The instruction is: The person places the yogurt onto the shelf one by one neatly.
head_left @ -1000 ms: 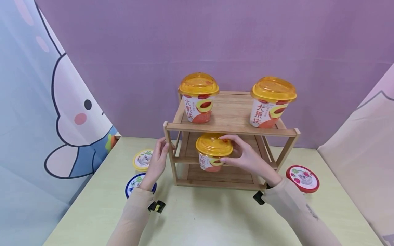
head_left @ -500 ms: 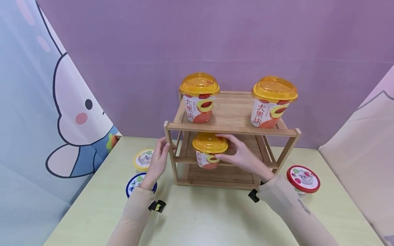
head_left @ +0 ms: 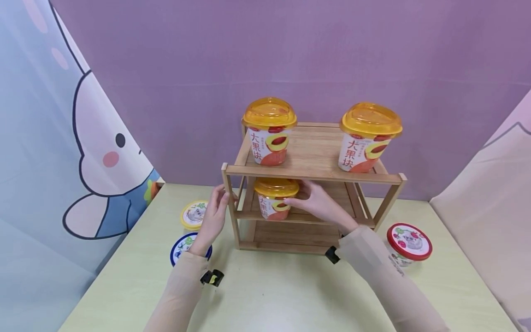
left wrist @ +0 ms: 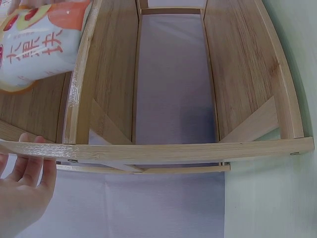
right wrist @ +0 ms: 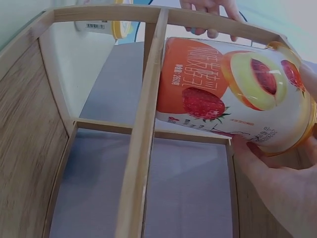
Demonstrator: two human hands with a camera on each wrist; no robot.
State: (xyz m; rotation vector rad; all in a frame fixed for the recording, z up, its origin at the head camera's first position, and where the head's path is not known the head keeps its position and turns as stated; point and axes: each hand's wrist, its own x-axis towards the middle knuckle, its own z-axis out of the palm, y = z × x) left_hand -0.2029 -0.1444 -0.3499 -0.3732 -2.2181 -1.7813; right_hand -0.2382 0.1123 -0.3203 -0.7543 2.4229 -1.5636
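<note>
My right hand (head_left: 317,203) holds a fruit yogurt cup (head_left: 274,206) with an orange dome lid by its right side, thumb in front. The cup is upright at the left part of the middle shelf of a three-tier wooden rack (head_left: 315,175), its lid under the top shelf. Whether its base touches the shelf, I cannot tell; in the right wrist view the cup (right wrist: 218,89) lies beside the shelf's front rail (right wrist: 143,119). My left hand (head_left: 213,216) grips the rack's left front post, its fingers (left wrist: 32,171) curled around the wood.
Two matching yogurt cups stand on the top shelf, one left (head_left: 269,143) and one right (head_left: 365,150). A yellow-lidded tub (head_left: 193,214) and a blue-lidded tub (head_left: 182,244) sit left of the rack. At its right stands a red-lidded tub (head_left: 408,244). A purple curtain (head_left: 315,55) hangs behind.
My right hand has carried the yogurt cup leftward and inward, from in front of the middle shelf to its left part. The left hand stays on the post.
</note>
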